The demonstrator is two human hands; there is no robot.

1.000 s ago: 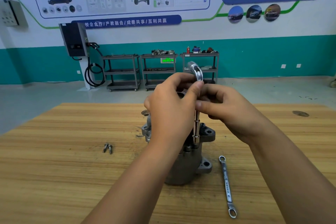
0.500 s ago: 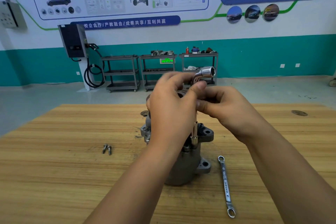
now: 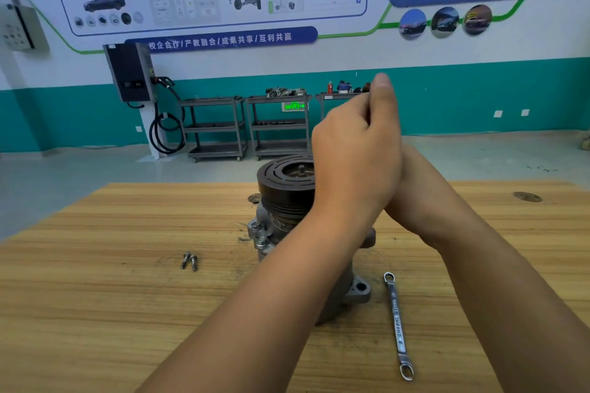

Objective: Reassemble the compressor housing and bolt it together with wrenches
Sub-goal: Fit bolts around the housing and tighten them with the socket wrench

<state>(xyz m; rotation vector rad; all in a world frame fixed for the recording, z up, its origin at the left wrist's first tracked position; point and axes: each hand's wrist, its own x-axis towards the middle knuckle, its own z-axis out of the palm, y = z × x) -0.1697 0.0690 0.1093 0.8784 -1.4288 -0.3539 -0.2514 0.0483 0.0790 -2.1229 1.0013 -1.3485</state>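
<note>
The grey compressor (image 3: 271, 233) stands upright mid-table, its dark pulley (image 3: 284, 177) on top. Two bolt heads (image 3: 259, 234) sit in its left flange. My left hand (image 3: 354, 163) is raised in front of the pulley's right side, fingers curled, thumb pointing up. It covers the socket wrench, which does not show. My right hand (image 3: 415, 188) reaches in behind the left one, so its fingers are hidden. A chrome ring spanner (image 3: 397, 325) lies on the table to the right of the compressor. Two loose bolts (image 3: 189, 261) lie to its left.
The wooden table (image 3: 95, 313) has a round hole (image 3: 526, 197) at its far right. Grey shelf carts (image 3: 217, 128) and a wall charger (image 3: 131, 73) stand by the far wall.
Both hands swung right and upward around the tool. The socket wrench, seen before between the fingers, is now hidden behind my left hand, and the pulley top has come into sight.
</note>
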